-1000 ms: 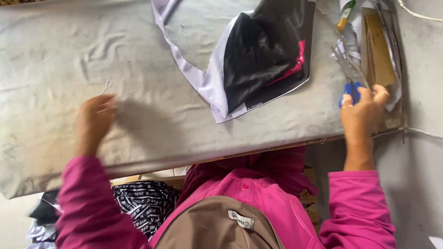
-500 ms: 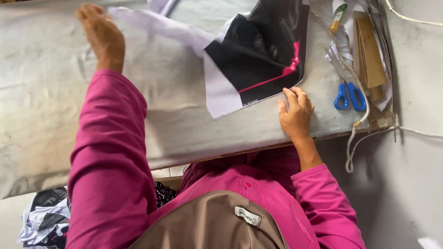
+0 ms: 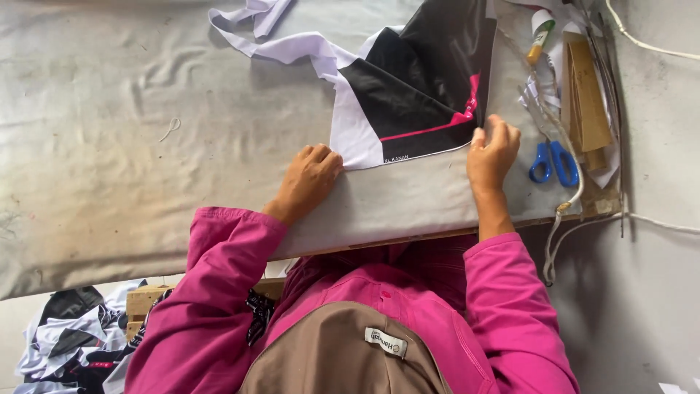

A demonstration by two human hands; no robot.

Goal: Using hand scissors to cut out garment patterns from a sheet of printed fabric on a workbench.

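We hold a cut piece of cloth, black with a pink stripe and white edges, flat on the grey counter just above the middle of the frame. Our left hand rests on its lower left corner, the fingers curled together and pressing the white edge down. Our right hand sits at the lower right corner, the fingers bent over the edge; we cannot tell whether they pinch the cloth or only press on it.

We judge the step to be laying the piece out and squaring its lower edge, which runs between our 2 hands. The upper part looks folded and a white strip trails off toward the top of the frame, so the next move seems to call for both hands to draw the corners apart evenly, keeping the edge straight, and smooth the folds without dragging the strip.

Blue-handled scissors lie just right of our right hand, below a small bottle and brown card pieces. More cloth scraps sit at the lower left, off the counter.
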